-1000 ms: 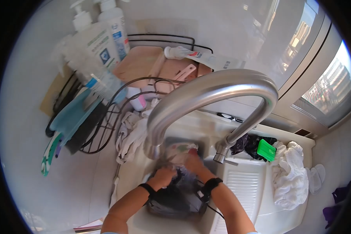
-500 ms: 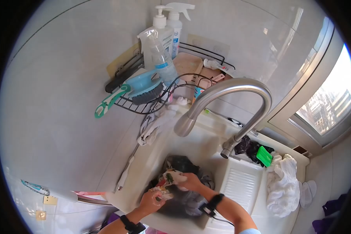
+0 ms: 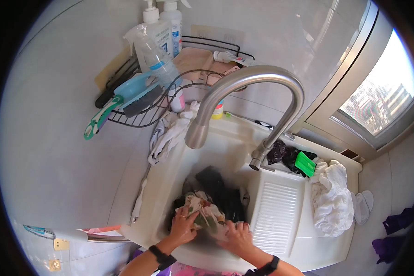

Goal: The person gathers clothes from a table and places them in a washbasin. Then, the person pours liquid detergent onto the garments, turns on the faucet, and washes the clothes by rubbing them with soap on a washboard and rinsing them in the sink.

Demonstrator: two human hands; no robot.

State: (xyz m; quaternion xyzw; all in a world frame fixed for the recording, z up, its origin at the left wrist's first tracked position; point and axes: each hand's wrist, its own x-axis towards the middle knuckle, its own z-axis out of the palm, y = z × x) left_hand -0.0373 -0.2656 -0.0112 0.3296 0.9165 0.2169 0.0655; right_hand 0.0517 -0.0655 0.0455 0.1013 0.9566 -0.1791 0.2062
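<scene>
This looks like a home laundry corner. A sink [image 3: 168, 177] with a ribbed washboard [image 3: 277, 209] holds clothes [image 3: 223, 195]. A wire shelf [image 3: 135, 121] carries a brush [image 3: 145, 100] and bottles [image 3: 161, 41].

Cream sink [image 3: 154, 202]: dark cloth [image 3: 218, 184] in basin [image 3: 225, 156], crumpled white cloth [image 3: 332, 202] on right ledge [image 3: 329, 250].

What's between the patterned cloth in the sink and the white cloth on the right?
In the head view: dark fabric, the basin's side, the ribbed washboard, then a bare ledge strip.

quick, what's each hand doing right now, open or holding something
Left hand: on the floral cloth; whether its grip is closed cannot be told.
Right hand: at the cloth's edge; grip unclear.
</scene>
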